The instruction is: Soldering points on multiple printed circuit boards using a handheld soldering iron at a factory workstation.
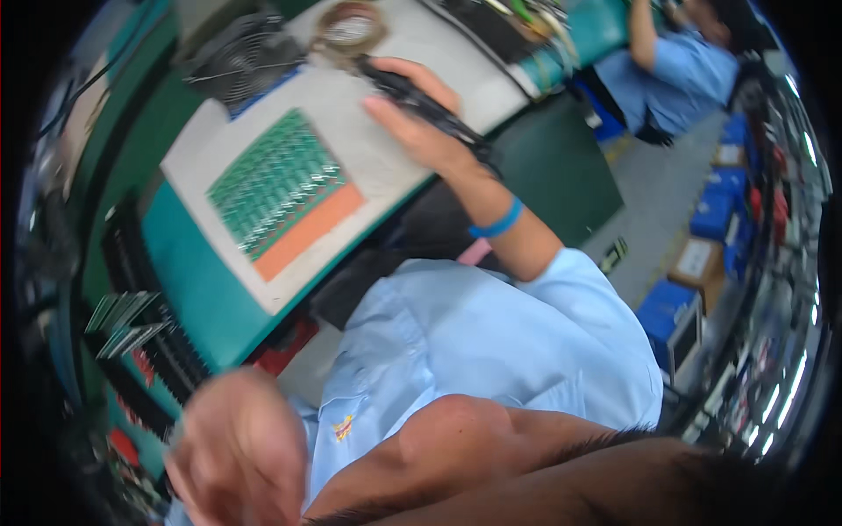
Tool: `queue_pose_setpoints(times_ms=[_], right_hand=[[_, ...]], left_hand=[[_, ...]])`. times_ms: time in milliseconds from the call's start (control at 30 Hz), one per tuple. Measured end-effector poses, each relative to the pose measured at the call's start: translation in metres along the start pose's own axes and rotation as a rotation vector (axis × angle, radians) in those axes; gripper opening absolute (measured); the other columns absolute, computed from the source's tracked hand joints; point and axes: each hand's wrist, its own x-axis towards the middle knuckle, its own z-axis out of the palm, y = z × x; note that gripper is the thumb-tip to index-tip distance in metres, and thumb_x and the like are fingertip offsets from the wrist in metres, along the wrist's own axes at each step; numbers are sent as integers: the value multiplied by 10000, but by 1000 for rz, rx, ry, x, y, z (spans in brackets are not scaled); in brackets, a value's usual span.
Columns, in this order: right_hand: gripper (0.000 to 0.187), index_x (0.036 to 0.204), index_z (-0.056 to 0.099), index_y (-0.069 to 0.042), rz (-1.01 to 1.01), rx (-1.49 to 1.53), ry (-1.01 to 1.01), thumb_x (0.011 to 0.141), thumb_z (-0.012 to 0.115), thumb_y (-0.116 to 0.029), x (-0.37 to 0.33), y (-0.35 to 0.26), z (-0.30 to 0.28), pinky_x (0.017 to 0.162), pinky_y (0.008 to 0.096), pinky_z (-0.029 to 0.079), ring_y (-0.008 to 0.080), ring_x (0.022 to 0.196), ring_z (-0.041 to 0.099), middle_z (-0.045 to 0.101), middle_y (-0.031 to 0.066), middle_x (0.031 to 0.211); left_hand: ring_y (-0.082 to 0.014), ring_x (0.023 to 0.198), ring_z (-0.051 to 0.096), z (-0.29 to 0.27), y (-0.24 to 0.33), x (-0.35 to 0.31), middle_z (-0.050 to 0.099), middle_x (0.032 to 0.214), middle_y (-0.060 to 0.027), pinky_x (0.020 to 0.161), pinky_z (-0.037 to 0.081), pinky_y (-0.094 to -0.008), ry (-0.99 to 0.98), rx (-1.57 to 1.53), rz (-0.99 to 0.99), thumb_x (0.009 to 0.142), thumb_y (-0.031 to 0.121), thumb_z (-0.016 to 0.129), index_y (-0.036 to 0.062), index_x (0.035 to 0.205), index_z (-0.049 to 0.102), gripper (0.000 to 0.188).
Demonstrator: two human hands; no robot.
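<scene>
My right hand (419, 118), with a blue band around the wrist, is closed around a long black tool (399, 88) over the white worktop. Blur hides what kind of tool it is. Its far end points toward a round roll (349, 31). My left hand (237, 443) is raised at the lower left, off the table and close to the camera. It is smeared by motion, so its fingers do not show clearly. Left of the right hand lies a panel of green circuit boards (276, 180) with rows of shiny parts, beside an orange strip (309, 230).
A dark fan (244, 63) stands at the worktop's far left. Black racks (140, 329) with green boards line the left side. A co-worker in a blue shirt (675, 74) is at the upper right. Blue bins (671, 316) and cardboard boxes (699, 261) stand along the floor at right.
</scene>
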Motion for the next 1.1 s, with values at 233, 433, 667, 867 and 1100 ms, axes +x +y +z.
queue_pose_setpoints(times_ms=[233,433,667,867,1100], right_hand=[[408,1289,707,-31,51,-3,-2,905,825,-103,12,1,-3,853,280,554,170,924,690,765,78,1111],[378,1290,690,8,155,-124,-13,939,787,-89,10,-24,5,915,302,552,201,994,693,755,117,1167],[358,1274,694,18,-180,69,38,945,786,-89,17,12,0,918,303,547,202,996,691,758,116,1153],[351,1276,691,18,-181,62,22,955,781,-91,15,14,1,931,308,540,205,1003,688,756,117,1161],[342,1273,688,26,-422,-4,33,962,775,-87,50,98,-17,925,303,536,202,1003,682,752,118,1155]], left_hand=[[-319,1338,522,22,93,6,545,1505,-198,1137,436,-481,-176,430,1050,1058,219,604,0,1469,513,475],[-314,1396,544,31,119,-2,585,1488,-211,1193,442,-472,-435,606,1196,1068,238,606,-13,1424,555,438],[-304,1402,554,14,136,-19,598,1488,-206,1219,421,-475,-308,572,1270,1074,243,602,4,1453,559,450],[-287,1366,558,-7,146,-34,610,1459,-189,1203,417,-462,-242,483,1175,1058,235,614,18,1453,567,453],[-242,1229,555,-5,145,-37,626,1356,-141,1103,439,-408,-167,85,759,993,194,665,35,1403,587,446]])
